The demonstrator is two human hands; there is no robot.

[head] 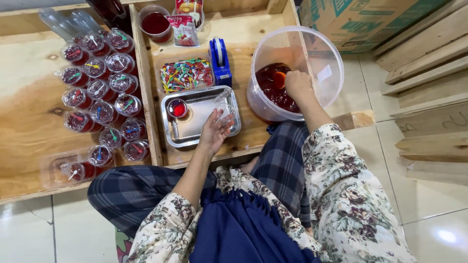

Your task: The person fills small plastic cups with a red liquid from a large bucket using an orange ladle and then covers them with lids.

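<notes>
My left hand (214, 130) grips an empty clear plastic cup (223, 103), tilted over the right side of a steel tray (195, 130). One small cup of red jelly (177, 108) stands on the tray's left part. My right hand (297, 84) reaches down into a large clear tub (321, 53) of dark red jelly (270, 90) and holds an orange scoop (279, 79) in the jelly.
Several lidded cups of red jelly with small coloured spoons (105, 90) fill the left wooden board. A pile of coloured spoons (186, 74), a blue tape dispenser (220, 59) and a cup of red liquid (156, 23) lie behind the tray. A cardboard box (363, 19) and wooden planks (429, 87) stand at the right.
</notes>
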